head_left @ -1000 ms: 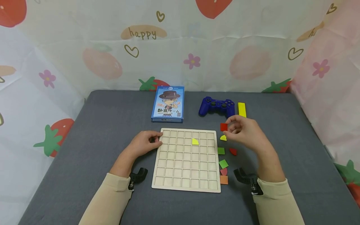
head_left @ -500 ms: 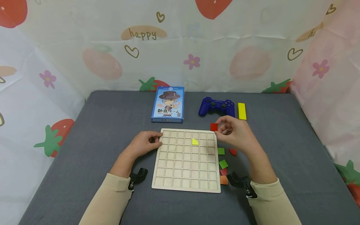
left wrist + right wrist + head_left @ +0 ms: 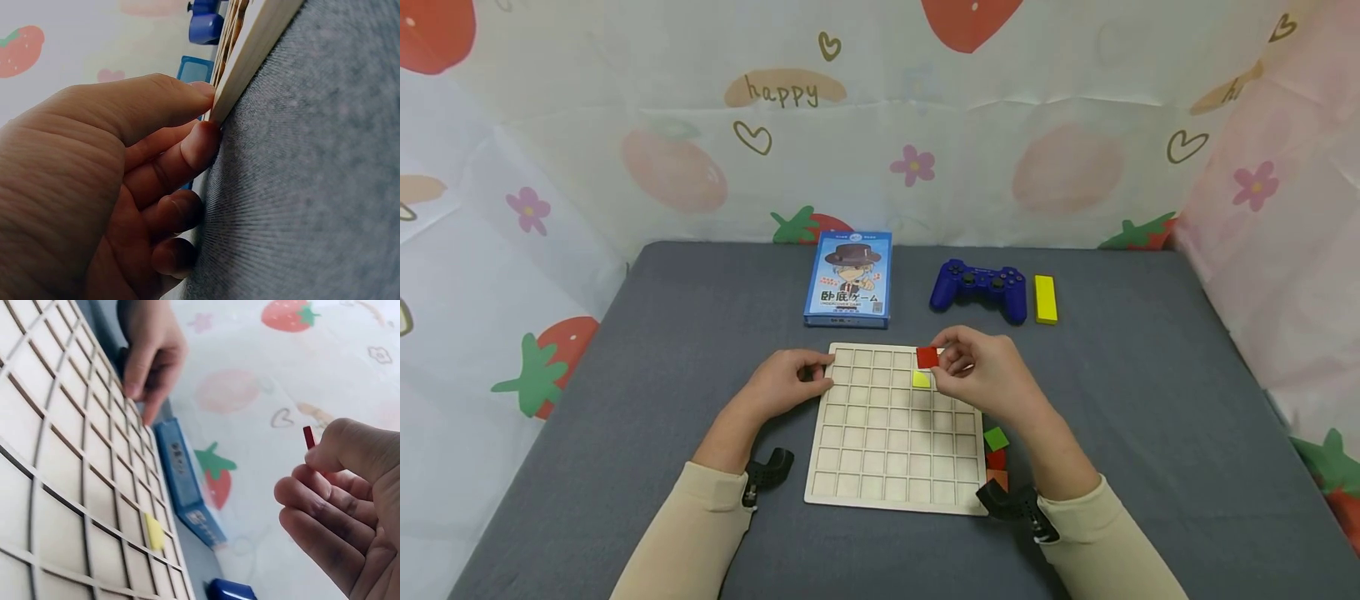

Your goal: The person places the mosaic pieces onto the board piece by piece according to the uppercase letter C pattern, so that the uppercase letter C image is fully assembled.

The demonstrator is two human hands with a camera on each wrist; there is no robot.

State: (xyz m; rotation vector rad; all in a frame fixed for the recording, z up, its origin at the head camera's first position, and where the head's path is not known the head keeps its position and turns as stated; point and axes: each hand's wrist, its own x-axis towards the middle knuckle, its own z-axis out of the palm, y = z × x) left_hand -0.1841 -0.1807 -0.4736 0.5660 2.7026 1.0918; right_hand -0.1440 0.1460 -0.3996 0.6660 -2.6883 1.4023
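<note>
The right hand (image 3: 981, 375) pinches a small red square tile (image 3: 927, 357) between thumb and fingertips, holding it above the far row of the wooden grid board (image 3: 880, 450), just over the yellow piece (image 3: 921, 379) sitting in one cell. The left hand (image 3: 786, 383) grips the board's far left corner, fingers curled against its edge. A green tile (image 3: 996, 438) and others lie off the board's right edge. Toward the far edge of the tabletop (image 3: 1150, 400) sit a blue card box (image 3: 847, 278), a blue game controller (image 3: 979, 287) and a yellow block (image 3: 1045, 298).
</note>
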